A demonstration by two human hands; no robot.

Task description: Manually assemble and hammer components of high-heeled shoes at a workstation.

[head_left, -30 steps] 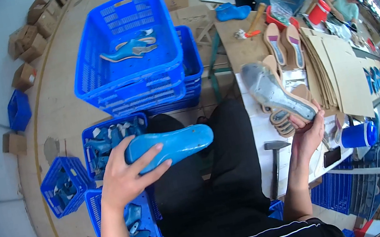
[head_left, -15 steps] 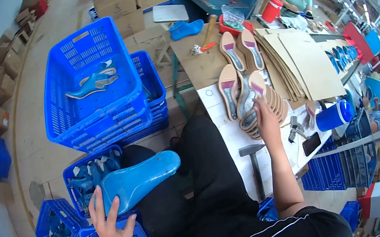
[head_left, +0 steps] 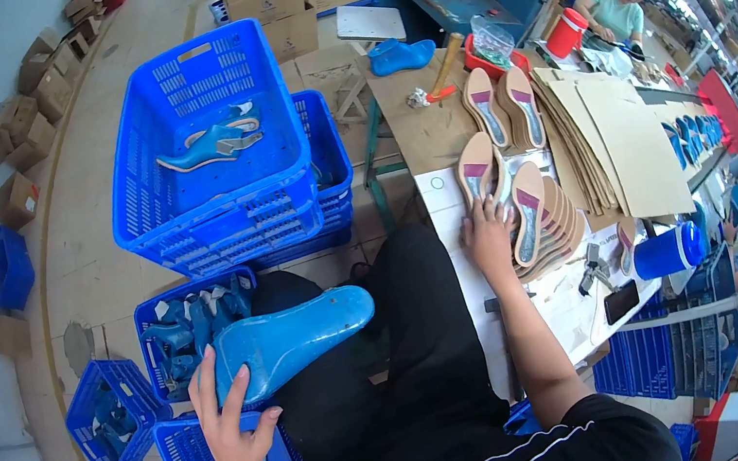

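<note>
A blue shoe last [head_left: 299, 337] lies sole up across my left thigh, its narrower toe pointing right. Against its heel end rests my left hand [head_left: 232, 417], fingers spread and thumb apart. On the worktable at right, my right hand [head_left: 490, 234] reaches over the near end of a tan insole [head_left: 476, 162] with a purple patch and a grey strip. Its fingers are stretched out and touch the insoles; their tips are partly hidden. Right beside it lies a fanned pile of insoles [head_left: 532, 212]. Two more insole stacks [head_left: 522, 105] stand beyond. My right forearm mostly covers a hammer [head_left: 491, 306].
Blue baskets [head_left: 219, 217] stand at left, with more lasts in a low basket [head_left: 198, 325] beside my leg. The table also carries cardboard sheets [head_left: 621, 146], a blue jug [head_left: 669, 251], a phone [head_left: 621, 303] and a wooden-handled hammer [head_left: 449, 68]. Another person [head_left: 616, 9] sits at far right.
My right hand has left the top insole of the fanned pile and moved left to the neighbouring insoles. My left hand stays on the last. The whole view has shifted slightly.
</note>
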